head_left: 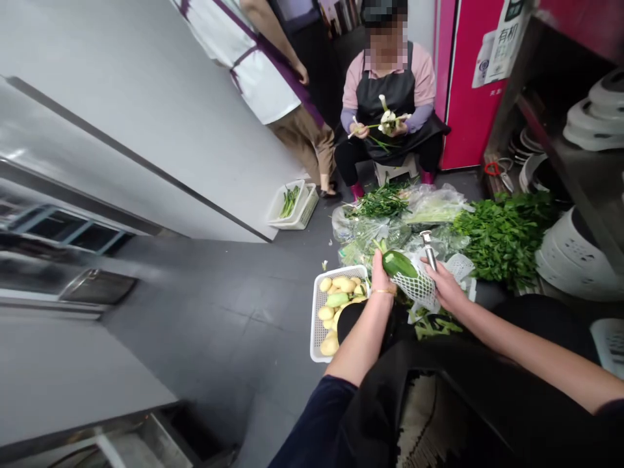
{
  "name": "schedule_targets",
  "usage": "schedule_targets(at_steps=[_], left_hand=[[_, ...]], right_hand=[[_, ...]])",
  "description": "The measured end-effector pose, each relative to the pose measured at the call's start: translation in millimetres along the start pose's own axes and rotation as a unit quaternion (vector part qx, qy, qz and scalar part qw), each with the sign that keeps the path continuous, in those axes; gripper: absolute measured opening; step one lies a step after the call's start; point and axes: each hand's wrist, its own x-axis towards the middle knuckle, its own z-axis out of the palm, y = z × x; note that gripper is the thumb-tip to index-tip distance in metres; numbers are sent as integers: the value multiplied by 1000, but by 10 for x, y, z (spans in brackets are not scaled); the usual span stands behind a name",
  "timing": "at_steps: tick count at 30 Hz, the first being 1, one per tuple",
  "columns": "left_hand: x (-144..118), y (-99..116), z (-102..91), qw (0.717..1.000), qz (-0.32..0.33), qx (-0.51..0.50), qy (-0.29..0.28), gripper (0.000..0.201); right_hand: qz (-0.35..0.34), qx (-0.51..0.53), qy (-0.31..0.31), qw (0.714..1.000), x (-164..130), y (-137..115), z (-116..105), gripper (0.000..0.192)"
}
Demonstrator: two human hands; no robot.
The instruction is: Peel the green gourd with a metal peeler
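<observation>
My left hand (381,276) is closed around a dark green zucchini (398,263), its stem end pointing away from me. A white foam net sleeve (416,285) covers the nearer part of the zucchini. In my right hand (446,286) is a metal peeler (429,250), its head pointing up. The fingers of that hand also touch the net sleeve. Below and left of my left hand stands a white basket (316,325) of peeled potatoes (326,313), with a pale green peeled vegetable (337,299) among them.
Bagged greens (373,231) and leafy herbs (507,227) lie ahead on the floor. A co-worker (385,84) sits opposite, holding a vegetable; another person (273,78) stands left. A basket of green pods (290,203) is by the wall. Shelving with dishes (597,117) and red-handled scissors (500,172) is right.
</observation>
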Motion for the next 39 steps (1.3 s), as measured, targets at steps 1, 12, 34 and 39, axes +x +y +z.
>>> schedule_targets(at_steps=[1, 12, 34, 39], left_hand=[[-65, -96, -3, 999, -22, -40, -2, 54], [-298, -470, -99, 994, -89, -14, -61, 39], [-164, -24, -21, 994, -93, -48, 35, 29], [-298, -297, 187, 995, -31, -76, 49, 39]], right_hand=[[-7, -1, 19, 1000, -45, 22, 3, 48], [-49, -162, 133, 977, -31, 183, -308, 32], [2, -192, -21, 981, 146, 328, -694, 19], [40, -52, -26, 997, -106, 94, -450, 44]])
